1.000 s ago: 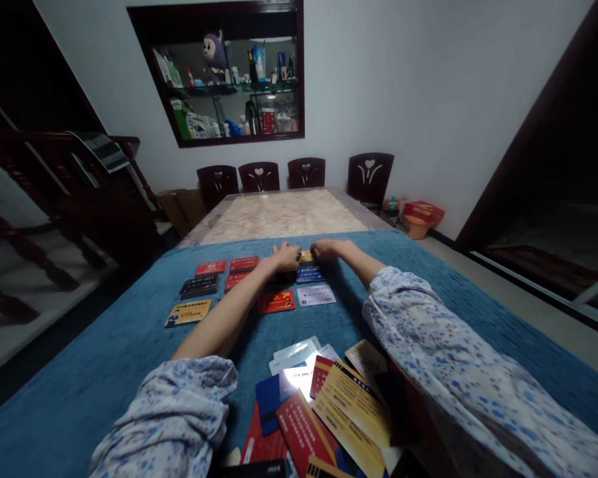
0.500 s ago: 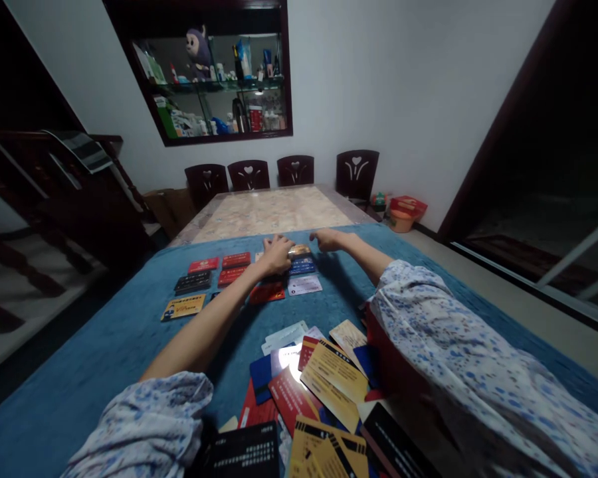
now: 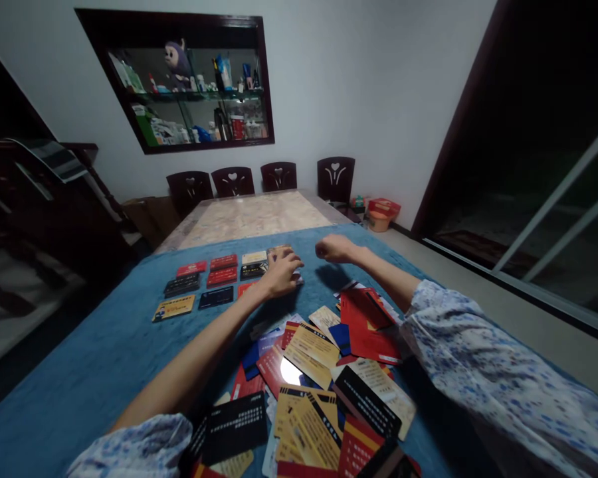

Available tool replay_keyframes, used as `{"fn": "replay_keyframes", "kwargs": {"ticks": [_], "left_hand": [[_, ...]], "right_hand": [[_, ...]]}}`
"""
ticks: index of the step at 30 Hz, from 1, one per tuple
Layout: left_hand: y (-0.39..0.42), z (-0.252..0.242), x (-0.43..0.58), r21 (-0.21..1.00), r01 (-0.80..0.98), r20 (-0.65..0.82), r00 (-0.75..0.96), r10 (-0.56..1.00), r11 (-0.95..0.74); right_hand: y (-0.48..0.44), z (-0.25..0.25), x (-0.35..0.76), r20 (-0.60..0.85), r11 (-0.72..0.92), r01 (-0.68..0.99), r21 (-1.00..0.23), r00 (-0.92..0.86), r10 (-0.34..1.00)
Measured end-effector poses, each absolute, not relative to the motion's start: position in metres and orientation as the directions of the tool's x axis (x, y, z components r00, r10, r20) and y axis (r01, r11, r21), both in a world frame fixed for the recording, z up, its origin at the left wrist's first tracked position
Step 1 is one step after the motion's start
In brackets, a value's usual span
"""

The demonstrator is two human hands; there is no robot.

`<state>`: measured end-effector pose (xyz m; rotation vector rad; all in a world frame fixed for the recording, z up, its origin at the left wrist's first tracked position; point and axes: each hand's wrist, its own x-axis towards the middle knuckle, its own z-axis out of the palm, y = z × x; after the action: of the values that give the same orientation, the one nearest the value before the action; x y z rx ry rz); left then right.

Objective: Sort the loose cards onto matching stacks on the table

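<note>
My left hand [image 3: 281,273], fingers apart and bent downward, hovers over or rests on the right end of the laid-out cards; I cannot tell if it touches them. It partly hides a gold card [image 3: 280,249] and the cards below it. To its right, my right hand [image 3: 339,249] is curled into a fist above the cloth, with no card showing in it. Left of my left hand lie rows of cards: red cards [image 3: 222,275], dark cards [image 3: 185,285], a gold VIP card [image 3: 173,307], a navy card [image 3: 216,297] and a cream card [image 3: 254,257].
A loose heap of mixed cards spreads close to me, with gold cards [image 3: 311,355], a black card [image 3: 235,428] and a large red card [image 3: 366,325]. Blue cloth [image 3: 94,338] covers the near table. Chairs [image 3: 335,179] stand around the far end.
My view has turned rightward. My left hand has shifted slightly toward me over the right-hand cards. My right hand has drawn away to the right, its extended finger now curled in.
</note>
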<state>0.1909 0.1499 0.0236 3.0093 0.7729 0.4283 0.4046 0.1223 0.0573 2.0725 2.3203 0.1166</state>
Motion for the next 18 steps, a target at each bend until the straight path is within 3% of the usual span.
{"fn": "replay_keyframes", "kwargs": {"ticks": [11, 18], "left_hand": [[0.101, 0.011, 0.209, 0.088, 0.356, 0.262, 0.893, 0.366, -0.93], [0.068, 0.012, 0.223, 0.072, 0.272, 0.199, 0.939, 0.281, -0.96]], "right_hand": [[0.041, 0.046, 0.426, 0.067, 0.157, 0.983, 0.099, -0.164, 0.984], [0.003, 0.024, 0.453, 0.103, 0.123, 0.992, 0.028, -0.125, 0.987]]}}
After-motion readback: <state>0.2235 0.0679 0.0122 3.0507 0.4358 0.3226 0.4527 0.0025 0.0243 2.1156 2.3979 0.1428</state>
